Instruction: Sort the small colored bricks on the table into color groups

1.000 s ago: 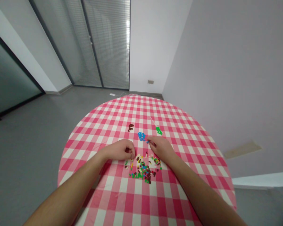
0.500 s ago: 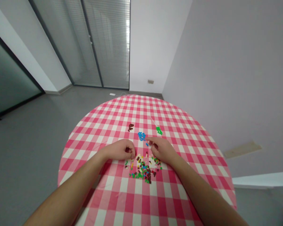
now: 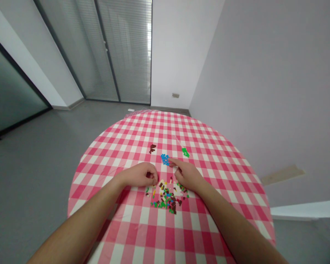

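Note:
A group of small blue building bricks (image 3: 165, 159) lies mid-table. My right hand (image 3: 187, 173) reaches to its right edge, index finger stretched out and touching the blue bricks, the other fingers bent; no brick shows in its grasp. Closer to me is a loose mixed pile of brown, green, white, yellow and blue bricks (image 3: 167, 200). Beside that pile's left edge rests my left hand (image 3: 142, 175), its fingers curled inward. Whatever those fingers may hold is hidden.
Farther back are a small brown brick group (image 3: 153, 148) and a green one (image 3: 185, 152). All lie on a round table with a red-and-white checked cloth (image 3: 143, 238). A wall (image 3: 264, 91) stands to the right, glass partitions (image 3: 121, 47) behind.
My right hand's index finger has moved slightly left and forward onto the blue group. The single blue brick that lay apart below it now sits at the group. My left hand stays put.

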The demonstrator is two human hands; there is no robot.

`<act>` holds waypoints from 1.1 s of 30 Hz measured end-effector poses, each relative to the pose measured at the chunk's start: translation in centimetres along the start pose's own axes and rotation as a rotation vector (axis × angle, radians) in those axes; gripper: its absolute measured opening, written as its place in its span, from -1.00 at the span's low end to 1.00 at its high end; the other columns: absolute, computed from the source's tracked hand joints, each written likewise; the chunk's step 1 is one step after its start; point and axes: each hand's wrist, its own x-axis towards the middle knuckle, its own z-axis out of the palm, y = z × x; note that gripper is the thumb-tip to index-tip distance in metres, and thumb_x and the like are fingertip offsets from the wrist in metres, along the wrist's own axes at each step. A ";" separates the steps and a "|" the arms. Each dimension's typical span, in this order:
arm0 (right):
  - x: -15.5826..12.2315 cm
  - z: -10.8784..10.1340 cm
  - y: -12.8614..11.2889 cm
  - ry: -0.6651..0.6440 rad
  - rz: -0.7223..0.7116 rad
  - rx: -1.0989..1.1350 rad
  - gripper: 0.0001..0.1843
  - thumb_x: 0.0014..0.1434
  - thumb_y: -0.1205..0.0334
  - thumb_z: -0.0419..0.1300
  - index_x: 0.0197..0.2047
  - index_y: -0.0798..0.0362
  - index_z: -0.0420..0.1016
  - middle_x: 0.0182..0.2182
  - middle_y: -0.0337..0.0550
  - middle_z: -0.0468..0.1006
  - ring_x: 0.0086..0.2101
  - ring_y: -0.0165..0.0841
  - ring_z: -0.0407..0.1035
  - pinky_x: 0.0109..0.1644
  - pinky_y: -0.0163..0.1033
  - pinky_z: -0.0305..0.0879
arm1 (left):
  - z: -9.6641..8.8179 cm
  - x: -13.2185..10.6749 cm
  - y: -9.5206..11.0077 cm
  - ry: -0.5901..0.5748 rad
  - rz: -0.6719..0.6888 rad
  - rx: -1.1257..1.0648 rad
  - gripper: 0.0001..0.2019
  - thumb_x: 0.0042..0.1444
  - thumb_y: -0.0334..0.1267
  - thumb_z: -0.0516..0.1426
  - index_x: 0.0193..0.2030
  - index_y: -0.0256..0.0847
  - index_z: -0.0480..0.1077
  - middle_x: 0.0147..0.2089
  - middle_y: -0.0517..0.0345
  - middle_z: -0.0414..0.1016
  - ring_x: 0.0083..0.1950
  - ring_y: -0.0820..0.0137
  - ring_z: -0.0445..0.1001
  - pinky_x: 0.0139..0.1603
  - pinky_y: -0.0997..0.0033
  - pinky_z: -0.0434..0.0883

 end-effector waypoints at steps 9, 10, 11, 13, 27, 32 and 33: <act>0.0 -0.9 -1.1 0.063 -0.073 -0.073 -0.56 0.20 0.40 0.02 0.11 0.04 0.48 0.04 -0.02 0.56 0.01 -0.20 0.44 0.09 -0.07 0.35 | -0.1 0.0 0.3 -0.002 0.013 0.026 -0.86 -0.05 -0.48 0.14 -0.41 -0.27 0.54 -0.38 0.13 0.52 -0.37 0.43 0.44 -0.30 0.45 0.37; -0.1 -1.1 -1.5 0.053 -0.097 -0.061 -0.61 0.21 0.38 0.03 0.05 0.04 0.52 -0.01 -0.02 0.59 -0.03 -0.21 0.45 0.06 -0.09 0.36 | -0.1 0.0 0.2 -0.003 0.015 0.030 -0.86 -0.05 -0.48 0.14 -0.41 -0.27 0.54 -0.38 0.13 0.52 -0.37 0.43 0.44 -0.30 0.45 0.37; -0.3 -1.4 -1.9 0.012 -0.122 -0.045 -0.66 0.22 0.36 0.05 -0.02 0.03 0.56 -0.08 -0.03 0.61 -0.09 -0.23 0.47 0.00 -0.13 0.37 | -0.1 0.0 0.2 -0.002 0.016 0.034 -0.86 -0.05 -0.48 0.14 -0.41 -0.27 0.54 -0.38 0.13 0.53 -0.37 0.43 0.44 -0.31 0.45 0.37; -0.7 -1.9 -3.1 -0.159 -0.155 -0.033 -0.75 0.19 0.35 0.11 -0.16 0.02 0.60 -0.23 -0.10 0.64 -0.24 -0.29 0.48 -0.16 -0.23 0.36 | -0.1 0.0 0.2 0.002 0.012 0.043 -0.85 -0.05 -0.47 0.14 -0.40 -0.27 0.54 -0.38 0.14 0.53 -0.37 0.43 0.44 -0.32 0.47 0.36; -2.0 -2.3 -5.6 -0.406 -0.192 -0.202 -0.85 0.09 0.38 0.16 -0.43 0.01 0.54 -0.45 -0.20 0.56 -0.45 -0.38 0.33 -0.42 -0.29 0.05 | 0.0 0.1 -0.2 -0.001 0.012 0.019 -0.87 -0.06 -0.45 0.14 -0.40 -0.29 0.54 -0.42 0.14 0.51 -0.40 0.44 0.41 -0.35 0.48 0.35; -1.9 -2.8 -5.6 -0.408 -0.123 -0.214 -0.94 0.11 0.29 0.24 -0.39 0.00 0.55 -0.44 -0.20 0.58 -0.43 -0.35 0.36 -0.42 -0.28 0.05 | -0.1 0.0 0.0 0.006 0.010 0.027 -0.87 -0.05 -0.45 0.15 -0.40 -0.28 0.54 -0.40 0.13 0.51 -0.39 0.43 0.42 -0.34 0.47 0.35; -1.9 -3.0 -5.7 -0.411 -0.103 -0.218 -0.94 0.11 0.27 0.26 -0.39 0.00 0.55 -0.44 -0.20 0.58 -0.44 -0.35 0.36 -0.42 -0.28 0.04 | -0.1 0.0 0.0 0.007 0.011 0.026 -0.87 -0.05 -0.45 0.14 -0.40 -0.28 0.54 -0.41 0.13 0.51 -0.39 0.43 0.42 -0.33 0.46 0.35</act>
